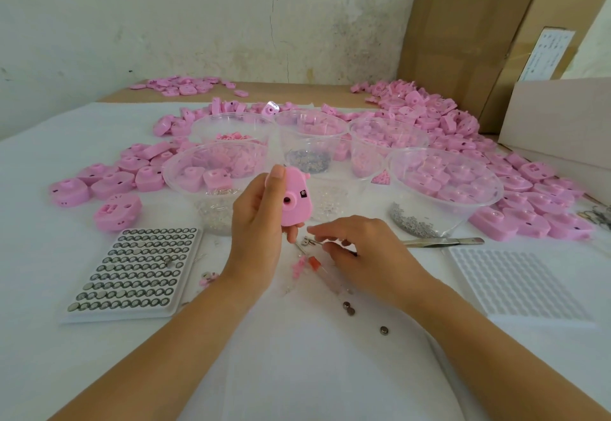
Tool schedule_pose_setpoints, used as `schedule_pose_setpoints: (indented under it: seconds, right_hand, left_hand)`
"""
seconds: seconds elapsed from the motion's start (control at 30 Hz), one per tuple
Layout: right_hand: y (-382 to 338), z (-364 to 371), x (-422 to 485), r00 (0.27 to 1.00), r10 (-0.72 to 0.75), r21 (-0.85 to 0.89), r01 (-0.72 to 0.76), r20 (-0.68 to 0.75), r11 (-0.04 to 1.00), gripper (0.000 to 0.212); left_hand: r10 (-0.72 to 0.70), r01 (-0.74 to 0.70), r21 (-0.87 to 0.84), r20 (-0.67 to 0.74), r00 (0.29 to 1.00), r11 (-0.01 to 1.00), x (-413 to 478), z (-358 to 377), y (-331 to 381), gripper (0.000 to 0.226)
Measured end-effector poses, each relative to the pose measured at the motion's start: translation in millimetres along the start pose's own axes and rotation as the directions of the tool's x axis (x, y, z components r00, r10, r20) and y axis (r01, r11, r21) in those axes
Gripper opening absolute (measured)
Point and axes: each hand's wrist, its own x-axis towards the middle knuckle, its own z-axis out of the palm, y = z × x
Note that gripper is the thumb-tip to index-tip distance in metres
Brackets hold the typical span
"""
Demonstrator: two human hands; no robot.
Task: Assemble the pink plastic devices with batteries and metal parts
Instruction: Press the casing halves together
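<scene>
My left hand grips a pink plastic device upright above the white cloth, its round hole facing me. My right hand hovers low beside it, fingers curled over small metal parts on the cloth; whether it pinches one I cannot tell. A tray of button batteries lies to the left. Three loose batteries lie near my right wrist. A red-handled tool lies under my right hand.
Several clear plastic bowls with pink and metal parts stand behind my hands. Heaps of pink devices spread left, back and right. Tweezers and an empty white tray lie right. Cardboard boxes stand at back right.
</scene>
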Motion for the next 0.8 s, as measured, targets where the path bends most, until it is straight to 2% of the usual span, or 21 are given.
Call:
schedule_pose_setpoints:
  seconds: [0.13,0.4,0.53,0.63,0.73,0.8]
  right_hand:
    - [-2,-4,-3,0.999,-0.014,-0.039,0.016,0.041,0.999,0.01]
    - [-9,6,-1,0.993,-0.033,-0.148,0.05,0.11,0.988,0.014]
    - [-9,9,-1,0.996,-0.024,-0.085,0.032,0.09,0.996,0.006]
    - [-7,8,-1,0.996,-0.012,-0.077,0.019,0.093,0.997,0.009]
    - [-5,7,0,0.994,-0.012,-0.065,0.019,0.104,0.998,0.008]
    - [-6,8,0,0.994,-0.021,-0.061,0.028,0.111,0.998,0.007]
  left_hand:
    - [0.037,-0.036,0.027,-0.015,0.999,0.999,0,0,-2,0.029]
    - [0.04,-0.037,0.072,-0.046,0.998,0.997,0,1,-4,0.025]
    - [0.047,-0.043,0.087,-0.044,0.998,0.995,0,1,-4,0.027]
    - [0.043,-0.039,0.083,-0.043,0.998,0.996,-1,1,-1,0.026]
    - [-0.005,0.008,0.069,-0.052,0.999,0.998,-1,-1,0,0.021]
    - [-0.043,0.049,0.073,-0.069,0.997,0.996,-1,-2,0,0.027]
